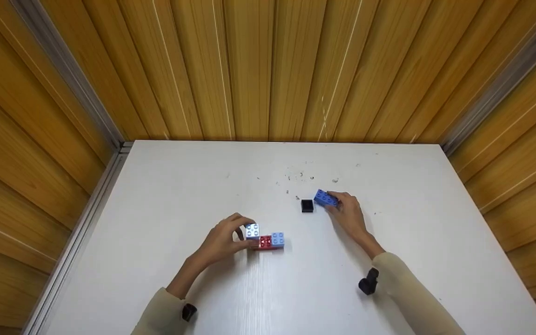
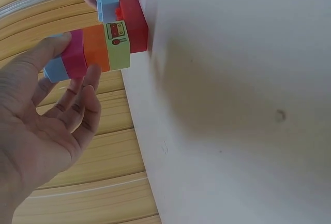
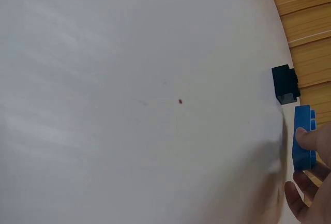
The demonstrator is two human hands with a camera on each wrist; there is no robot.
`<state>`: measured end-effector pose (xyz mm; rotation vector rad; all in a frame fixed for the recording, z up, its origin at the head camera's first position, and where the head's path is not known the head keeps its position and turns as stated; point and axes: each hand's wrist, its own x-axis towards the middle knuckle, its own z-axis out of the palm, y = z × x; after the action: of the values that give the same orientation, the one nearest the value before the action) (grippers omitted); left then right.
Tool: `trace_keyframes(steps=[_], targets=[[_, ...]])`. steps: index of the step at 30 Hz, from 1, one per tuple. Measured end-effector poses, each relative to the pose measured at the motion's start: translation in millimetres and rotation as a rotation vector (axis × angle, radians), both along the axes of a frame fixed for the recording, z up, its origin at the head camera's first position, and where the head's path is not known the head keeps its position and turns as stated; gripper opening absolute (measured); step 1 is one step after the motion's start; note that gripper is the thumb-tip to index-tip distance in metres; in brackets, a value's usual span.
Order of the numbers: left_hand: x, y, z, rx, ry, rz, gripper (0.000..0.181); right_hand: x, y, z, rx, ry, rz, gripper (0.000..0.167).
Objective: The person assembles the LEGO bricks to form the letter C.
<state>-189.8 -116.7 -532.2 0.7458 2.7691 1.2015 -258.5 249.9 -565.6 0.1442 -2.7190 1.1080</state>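
Observation:
My left hand (image 1: 221, 239) grips a small tower of toy building bricks by its upper part, thumb on one side and fingers on the other. From the top, the tower runs light blue (image 2: 56, 70), magenta (image 2: 76, 53), orange (image 2: 96, 48) and printed light green (image 2: 119, 53). It rises from one end of a red brick (image 2: 135, 25) lying on the table; a second light blue brick (image 1: 278, 238) sits on the other end. Farther back, my right hand (image 1: 349, 214) pinches a blue eight-stud brick (image 1: 325, 198). Just left of that brick stands a small black block (image 1: 307, 205).
The white table (image 1: 179, 186) carries small dark specks and marks (image 1: 301, 174) behind the black block. Yellow wood-patterned panels (image 1: 249, 70) enclose the back and both sides. A metal rail (image 1: 75, 242) follows the left edge.

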Motion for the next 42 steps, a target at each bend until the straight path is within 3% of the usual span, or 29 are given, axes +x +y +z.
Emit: trace_keyframes(steps=[7,12,21,30,38,42], targets=[[-0.6,-9.6,-0.6,0.131,-0.013,-0.041,0.041,7.6,2,17.9,0.0,0.121,0.043,0.041],[-2.1,-11.7,1.5,0.198,-0.011,-0.047,0.038,12.9,-6,29.2,-0.026,0.139,0.073,0.041],[-1.8,-10.4,0.3,0.199,-0.017,-0.031,0.035,25.9,-40,51.7,-0.091,0.131,0.177,0.042],[0.2,-12.7,-1.4,0.201,-0.042,-0.016,0.034,43.8,-72,72.1,-0.104,0.076,0.364,0.039],[-0.4,-10.4,0.6,0.206,-0.08,-0.02,0.035,54.0,-88,71.8,-0.129,0.043,0.553,0.038],[-1.9,-8.8,1.4,0.204,-0.083,-0.027,0.035,56.2,-93,71.2,-0.14,0.045,0.603,0.038]])
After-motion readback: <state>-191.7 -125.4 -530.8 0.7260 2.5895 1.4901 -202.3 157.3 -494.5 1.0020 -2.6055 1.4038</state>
